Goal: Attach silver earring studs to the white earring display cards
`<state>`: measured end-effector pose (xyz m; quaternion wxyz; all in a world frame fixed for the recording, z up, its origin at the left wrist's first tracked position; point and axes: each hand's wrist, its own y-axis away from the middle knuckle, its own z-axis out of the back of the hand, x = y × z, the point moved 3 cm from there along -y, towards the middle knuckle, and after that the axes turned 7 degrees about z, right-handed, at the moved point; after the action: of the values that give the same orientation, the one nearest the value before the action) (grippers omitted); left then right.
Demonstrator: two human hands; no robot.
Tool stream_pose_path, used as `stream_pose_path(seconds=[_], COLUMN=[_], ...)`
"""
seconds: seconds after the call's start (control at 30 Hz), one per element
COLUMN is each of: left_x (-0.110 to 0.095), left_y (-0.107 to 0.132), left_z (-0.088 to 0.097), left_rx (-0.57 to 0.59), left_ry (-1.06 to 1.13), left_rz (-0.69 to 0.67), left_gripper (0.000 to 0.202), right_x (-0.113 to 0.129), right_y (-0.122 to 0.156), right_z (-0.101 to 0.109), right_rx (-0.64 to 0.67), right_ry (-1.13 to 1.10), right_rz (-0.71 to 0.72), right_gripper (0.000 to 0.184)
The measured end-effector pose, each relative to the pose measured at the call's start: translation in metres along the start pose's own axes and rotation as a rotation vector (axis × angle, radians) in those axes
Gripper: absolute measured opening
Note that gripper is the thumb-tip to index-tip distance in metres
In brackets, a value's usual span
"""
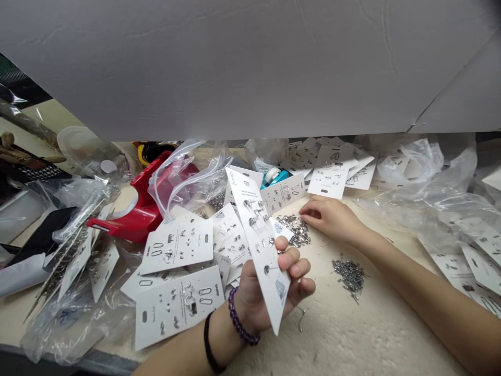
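Far left: clear bags [74, 261] holding filled cards, and past them a red holder [141, 209] under more plastic. Centre-left, loose cards [178, 244] lie flat and overlapping on the table [352, 334], printed side up, small studs already on them. Left hand [270, 292] holds one card [260, 245] up off the table: fingers curled round its lower right edge, thumb hidden behind, so it's a clamp on the lower half. Card's long axis runs from upper left, away from the person, down to lower right at the palm; face turned toward the right hand. A few studs sit on its upper half; the lower part looks mostly bare. Right of the card's top edge, just beside it, is a pile [297, 230] of small metal pieces on the table. Right hand [332, 216] lies palm down at that pile, fingertips [307, 215] pressed together and touching its far edge; can't tell whether a piece is pinched between them. So the pile is directly under and left of the right fingers, and the held card is left and nearer the person from there, close. Second pile [349, 274] sits nearer the person, beside the right forearm, apart from both hands. Right hand is the nearer one to both piles; left is occupied by the card. Far right: more bags and cards [481, 261], well apart from the hands.
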<state>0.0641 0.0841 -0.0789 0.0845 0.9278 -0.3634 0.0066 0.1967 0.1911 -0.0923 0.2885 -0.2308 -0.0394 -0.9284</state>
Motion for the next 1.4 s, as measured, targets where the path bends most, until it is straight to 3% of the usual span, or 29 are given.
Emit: stream_pose_path(seconds=[0.3, 0.53, 0.97, 1.27, 1.4], left_x=[0.000, 0.000, 0.000, 0.000, 0.000], left_y=[0.000, 0.000, -0.003, -0.003, -0.002], left_z=[0.000, 0.001, 0.005, 0.003, 0.002], left_rx=[-0.038, -0.029, -0.048, -0.054, -0.066], left_ry=[-0.019, -0.013, -0.011, -0.017, -0.008], left_rz=[-0.001, -0.004, -0.020, -0.009, -0.006], left_gripper=[0.007, 0.006, 0.008, 0.010, 0.011], right_x=[0.004, 0.002, 0.020, 0.022, 0.028], right_y=[0.000, 0.000, -0.004, 0.002, 0.007], right_z=[0.000, 0.003, -0.002, 0.005, 0.016], right_rx=[-0.026, -0.122, 0.008, -0.135, -0.076], right_ry=[0.071, 0.165, 0.292, 0.117, -0.102], right_rz=[-0.003, -0.046, 0.083, 0.006, 0.018], right_gripper=[0.015, 0.019, 0.020, 0.018, 0.019])
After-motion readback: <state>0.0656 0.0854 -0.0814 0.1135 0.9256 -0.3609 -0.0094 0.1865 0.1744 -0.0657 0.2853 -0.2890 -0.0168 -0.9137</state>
